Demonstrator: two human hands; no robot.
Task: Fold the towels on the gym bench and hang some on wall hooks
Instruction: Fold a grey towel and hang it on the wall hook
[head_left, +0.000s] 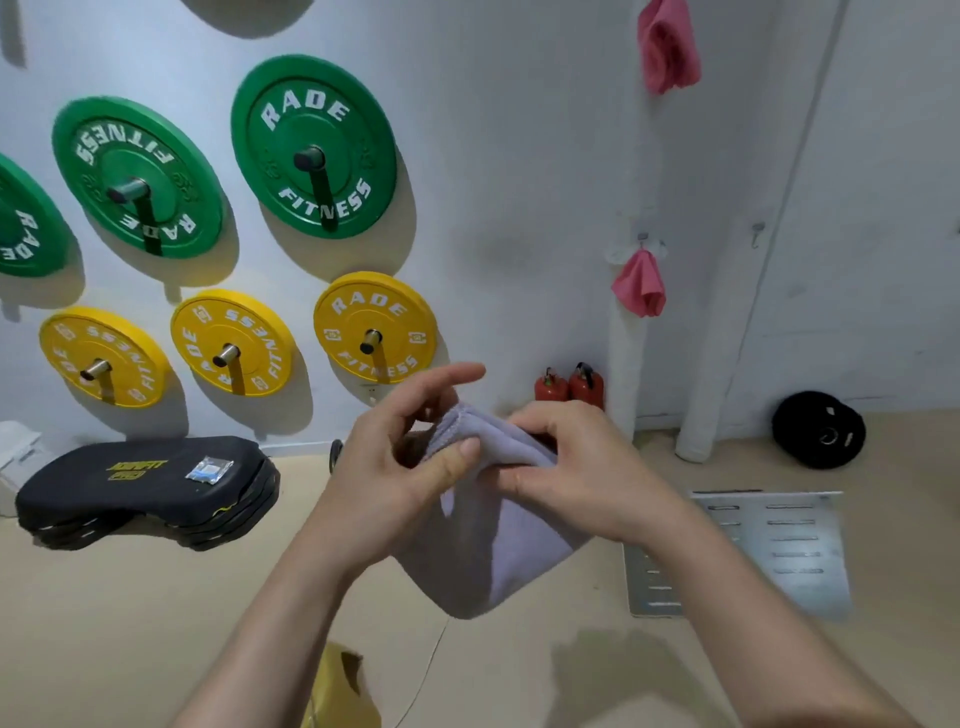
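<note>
A folded lavender towel (488, 551) hangs in the air in front of me, held by both hands at its top edge. My left hand (395, 457) pinches the upper left corner between thumb and curled fingers, its index finger pointing out straight. My right hand (576, 467) grips the top right of the towel with its fingers curled over the cloth. On the white wall a pink towel (640, 285) hangs from a hook (643, 238). A second pink towel (667, 44) hangs higher up. A bare hook (757, 231) sticks out to the right of them.
Green weight plates (311, 145) and yellow weight plates (374, 327) hang on wall pegs at the left. A black padded bench piece (140, 483) lies on the floor at the left. Two red fire extinguishers (569, 387), black plates (818, 428) and a metal sheet (748, 551) are at the right.
</note>
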